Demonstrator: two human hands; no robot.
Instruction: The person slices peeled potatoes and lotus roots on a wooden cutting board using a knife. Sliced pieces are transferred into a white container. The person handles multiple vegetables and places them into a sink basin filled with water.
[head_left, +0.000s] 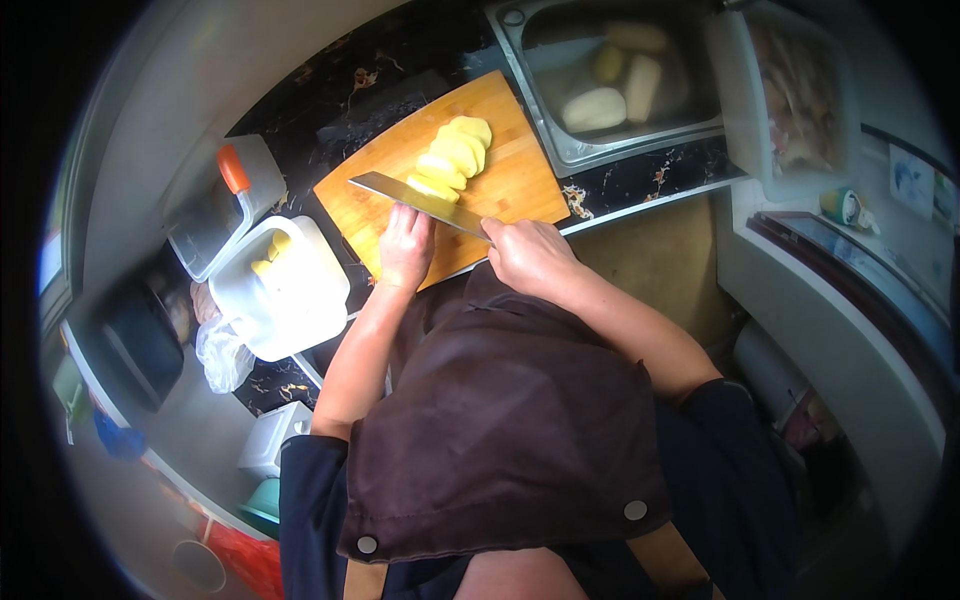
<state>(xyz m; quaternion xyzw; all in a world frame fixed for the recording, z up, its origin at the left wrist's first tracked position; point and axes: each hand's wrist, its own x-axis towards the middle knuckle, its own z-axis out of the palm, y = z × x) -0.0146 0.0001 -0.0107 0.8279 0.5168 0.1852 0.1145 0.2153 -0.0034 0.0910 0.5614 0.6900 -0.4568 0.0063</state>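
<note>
A wooden cutting board (517, 176) lies on the counter before me. Across it runs a row of pale yellow slices (454, 157), apparently potato, leaning on one another. My right hand (529, 255) grips the handle end of a kitchen knife (427, 204), whose broad blade slants up to the left beside the nearest slices. My left hand (407, 247) is at the near side of the blade, fingertips close against it. Whether those fingers hold a piece is hidden from me.
Left of the board stands a white plastic container (330, 255) with some yellow pieces inside. An orange-handled tool (234, 171) and a clear plastic bag (225, 356) are beside it. Peeled vegetables (596, 109) sit in the metal sink (559, 154); a translucent bin (802, 97) stands farther right.
</note>
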